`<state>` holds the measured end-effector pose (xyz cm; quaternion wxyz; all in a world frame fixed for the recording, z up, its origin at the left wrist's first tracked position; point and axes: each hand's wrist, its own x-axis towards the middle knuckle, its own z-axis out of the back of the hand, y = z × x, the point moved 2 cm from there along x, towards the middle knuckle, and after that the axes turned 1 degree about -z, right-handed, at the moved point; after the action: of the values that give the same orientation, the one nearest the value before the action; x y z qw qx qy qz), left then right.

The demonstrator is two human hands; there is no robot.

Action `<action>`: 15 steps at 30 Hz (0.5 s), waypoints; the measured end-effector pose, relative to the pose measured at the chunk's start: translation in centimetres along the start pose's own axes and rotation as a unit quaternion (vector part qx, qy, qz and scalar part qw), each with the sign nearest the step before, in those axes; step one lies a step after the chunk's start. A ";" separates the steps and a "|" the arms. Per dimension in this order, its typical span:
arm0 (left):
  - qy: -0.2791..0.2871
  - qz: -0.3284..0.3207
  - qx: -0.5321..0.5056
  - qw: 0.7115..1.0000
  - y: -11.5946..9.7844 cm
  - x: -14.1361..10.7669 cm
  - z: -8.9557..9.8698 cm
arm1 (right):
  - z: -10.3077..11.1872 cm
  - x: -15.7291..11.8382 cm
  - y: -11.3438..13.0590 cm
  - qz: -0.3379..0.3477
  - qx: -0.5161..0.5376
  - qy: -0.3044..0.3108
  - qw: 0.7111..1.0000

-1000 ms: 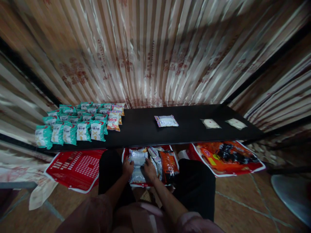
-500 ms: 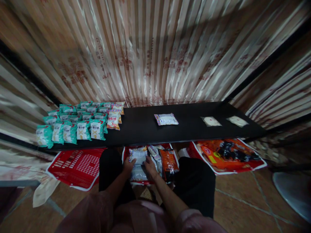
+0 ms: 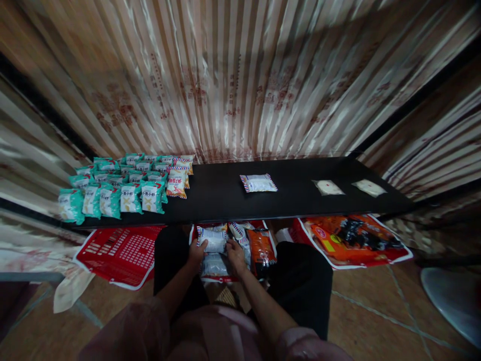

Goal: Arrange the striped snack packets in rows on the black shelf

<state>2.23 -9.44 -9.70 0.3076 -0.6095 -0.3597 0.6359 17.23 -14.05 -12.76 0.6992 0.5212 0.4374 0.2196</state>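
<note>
Both hands are over a red basket (image 3: 273,239) between my knees, filled with snack packets. My left hand (image 3: 197,251) pinches the left end of a pale packet with a striped edge (image 3: 214,240). At its right end, the fingers of my right hand (image 3: 235,255) are closed on it. Below that packet lies another pale packet (image 3: 215,265). An orange packet (image 3: 261,246) is at the basket's right side. On the black shelf (image 3: 218,195), a striped-edge packet (image 3: 258,183) lies flat.
Several green packets (image 3: 109,200) stand in rows at the shelf's left, beside orange-and-white packets (image 3: 176,183). Two round pale items (image 3: 328,187) (image 3: 369,188) lie at the right. A red basket (image 3: 120,253) is below left; another, holding orange packets (image 3: 330,238), is below right.
The pale packet in my hands has shifted slightly upward, its face now turned more toward the camera. The view has moved slightly.
</note>
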 end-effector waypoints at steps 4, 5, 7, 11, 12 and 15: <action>0.001 0.005 -0.005 1.000 -0.5 -0.7 0.1 | 0.5 -0.5 0.6 0.003 -0.026 -0.026 0.999; 0.001 0.006 -0.006 1.000 -0.6 -0.8 0.1 | 0.6 -0.5 0.7 0.007 -0.033 -0.031 0.999; 0.001 0.010 -0.006 1.000 -0.8 -1.0 0.2 | 0.8 -0.6 0.9 0.017 -0.052 -0.041 0.998; 0.010 0.016 -0.009 1.000 -1.1 -1.2 0.4 | 0.7 -0.4 0.9 0.025 -0.067 -0.035 0.997; 0.013 0.017 -0.010 1.000 -1.1 -1.3 0.5 | 0.7 -0.4 0.9 0.019 -0.055 -0.034 0.998; 0.022 0.020 -0.016 0.999 -1.2 -1.4 0.6 | 0.7 -0.6 0.8 -0.014 0.013 -0.037 0.999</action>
<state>1.65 -10.01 -7.93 0.2928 -0.6352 -0.3507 0.6227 17.60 -14.55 -11.74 0.7111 0.5319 0.4210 0.1845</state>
